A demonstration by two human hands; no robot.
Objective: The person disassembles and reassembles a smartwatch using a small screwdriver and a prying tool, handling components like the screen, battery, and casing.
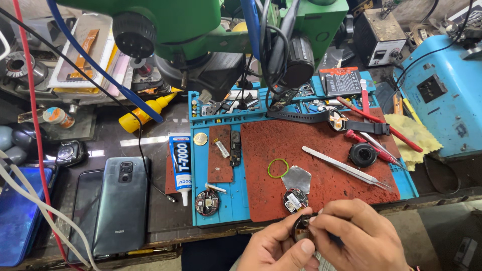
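Note:
Both hands meet at the bottom centre, just in front of the blue work mat point(228, 200). My left hand point(273, 248) and my right hand point(359, 236) pinch a small round black watch case point(302, 232) between their fingertips. Right above them on the red pad point(321, 150) lie a round watch circuit module point(294, 199), a silver foil piece point(296, 178) and a green rubber ring point(277, 168). Metal tweezers point(346, 167) lie diagonally to the right.
A green microscope point(201, 30) hangs over the mat. A glue tube point(179, 165), another round module point(207, 203), a coin point(200, 139) and a grey phone point(119, 206) lie left. A watch with strap point(351, 124), a black round part point(362, 154), red-handled tools and a blue machine point(444, 95) are right.

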